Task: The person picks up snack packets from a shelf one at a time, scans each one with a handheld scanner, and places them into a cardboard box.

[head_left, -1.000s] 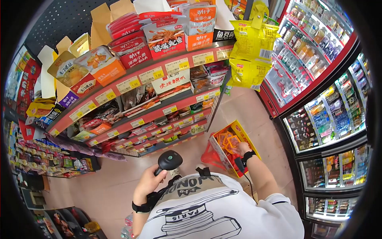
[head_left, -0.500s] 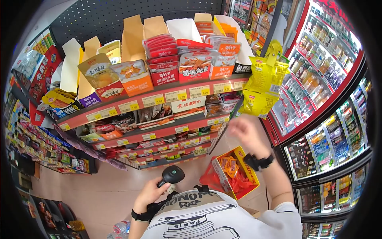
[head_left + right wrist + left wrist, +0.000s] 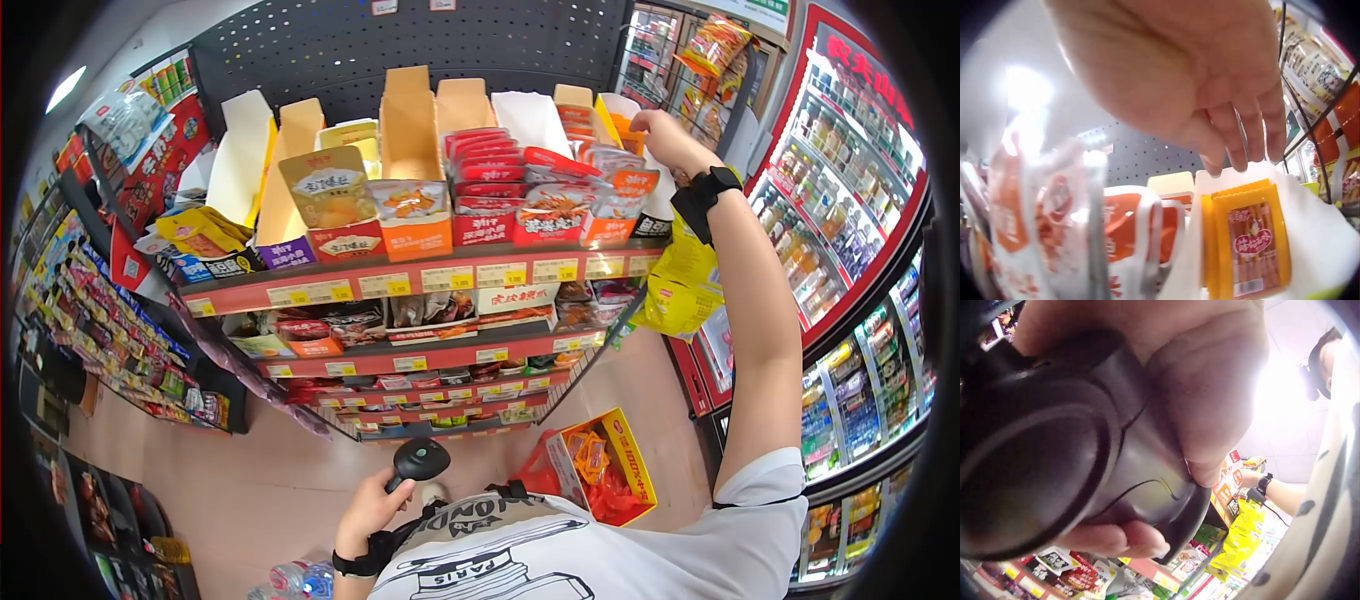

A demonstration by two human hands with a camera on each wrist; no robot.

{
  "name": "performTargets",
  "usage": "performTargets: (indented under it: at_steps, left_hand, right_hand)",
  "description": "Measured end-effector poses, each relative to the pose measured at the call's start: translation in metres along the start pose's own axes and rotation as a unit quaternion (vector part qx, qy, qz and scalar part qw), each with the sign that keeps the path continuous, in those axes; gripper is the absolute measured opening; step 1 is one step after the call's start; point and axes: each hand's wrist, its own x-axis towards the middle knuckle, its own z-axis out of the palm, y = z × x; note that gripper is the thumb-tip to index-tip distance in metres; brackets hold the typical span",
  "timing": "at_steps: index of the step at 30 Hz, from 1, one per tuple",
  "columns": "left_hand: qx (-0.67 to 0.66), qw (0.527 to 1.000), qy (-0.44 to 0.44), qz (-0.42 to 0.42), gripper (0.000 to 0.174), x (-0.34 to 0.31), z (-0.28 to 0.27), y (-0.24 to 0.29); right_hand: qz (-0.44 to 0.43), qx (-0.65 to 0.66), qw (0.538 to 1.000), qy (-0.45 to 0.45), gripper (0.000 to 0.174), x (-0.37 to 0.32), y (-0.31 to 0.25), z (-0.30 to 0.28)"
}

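Note:
My left hand (image 3: 372,512) grips a black handheld barcode scanner (image 3: 420,459) low in front of the shirt. Seen from the left wrist, thumb and fingers curl round the scanner's dark body (image 3: 1141,465). At the right end of the top shelf, my right hand (image 3: 668,142) reaches over a white open carton (image 3: 1310,228). Its fingers (image 3: 1235,140) point down, slightly bent, with nothing between them. Just below the fingertips stand flat orange snack packets (image 3: 1250,240) inside the carton. Red-and-white snack pouches (image 3: 1125,231) are beside it on the left.
A yellow box (image 3: 640,460) with orange packets and red plastic stands on the floor, a red bag (image 3: 538,462) at its left. Yellow bags (image 3: 685,300) hang off the shelf's right end. Lit drink coolers (image 3: 830,170) line the right side. Price tags (image 3: 450,278) run along the shelf edge.
My right hand has gone from inside the floor box up past the hanging yellow bags to the top-shelf carton. The head view has tilted upward. My left hand still holds the scanner.

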Motion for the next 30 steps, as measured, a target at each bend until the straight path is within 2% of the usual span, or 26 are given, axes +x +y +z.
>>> performTargets:
  at_steps: [2,5,9,10,11,14,16,20,23,25,26,28,29,30]
  left_hand:
    - [-0.006,1.000,0.012,-0.005,0.027,-0.003,-0.003,-0.003]
    - [-0.017,1.000,0.023,-0.012,0.027,-0.005,-0.006,-0.011]
    - [-0.043,0.999,0.031,-0.008,0.028,-0.005,-0.009,-0.019]
    - [-0.046,0.998,0.031,-0.009,0.028,-0.005,-0.010,-0.019]
    - [-0.047,0.998,0.031,-0.009,0.028,-0.005,-0.010,-0.020]
    - [-0.053,0.998,0.029,-0.008,0.028,-0.003,-0.012,-0.020]
    - [-0.039,0.999,0.022,-0.005,0.028,-0.001,-0.012,-0.020]
    - [-0.035,0.999,0.018,-0.006,0.028,-0.001,-0.013,-0.016]
    - [-0.041,0.999,0.013,-0.005,0.029,0.000,-0.013,-0.018]
    - [-0.037,0.999,0.014,-0.011,0.029,0.000,-0.014,-0.018]
    - [-0.038,0.999,0.013,-0.011,0.029,0.000,-0.015,-0.018]
    - [-0.048,0.999,0.008,-0.012,0.030,0.002,-0.016,-0.019]
    - [-0.048,0.999,0.005,-0.013,0.030,0.003,-0.016,-0.019]
    - [-0.041,0.999,-0.001,-0.014,0.031,0.005,-0.017,-0.019]
  right_hand:
    - [0.032,-0.037,0.998,-0.030,0.034,0.003,-0.005,0.005]
    - [0.061,-0.047,0.997,-0.019,0.039,0.004,-0.013,0.008]
    - [0.044,-0.095,0.994,-0.011,0.041,0.007,-0.012,0.008]
    - [0.041,-0.069,0.996,0.032,0.040,0.006,-0.012,0.012]
    - [0.041,-0.070,0.996,0.031,0.040,0.006,-0.011,0.012]
    - [0.049,-0.033,0.997,0.058,0.038,0.008,-0.005,0.011]
    - [-0.001,-0.077,0.997,0.024,0.035,0.008,0.004,0.015]
    - [-0.002,-0.065,0.998,0.024,0.031,0.002,0.001,0.016]
    - [-0.018,-0.117,0.993,0.018,0.024,-0.004,-0.005,0.010]
    - [0.017,-0.146,0.988,-0.055,0.018,-0.007,-0.007,0.006]
    - [0.017,-0.147,0.987,-0.055,0.018,-0.010,-0.011,0.005]
    - [0.049,-0.141,0.989,0.000,0.012,-0.022,-0.021,-0.001]
    - [0.051,-0.142,0.988,-0.001,0.012,-0.029,-0.026,-0.007]
    - [0.036,-0.165,0.982,0.089,0.013,-0.036,-0.030,-0.013]
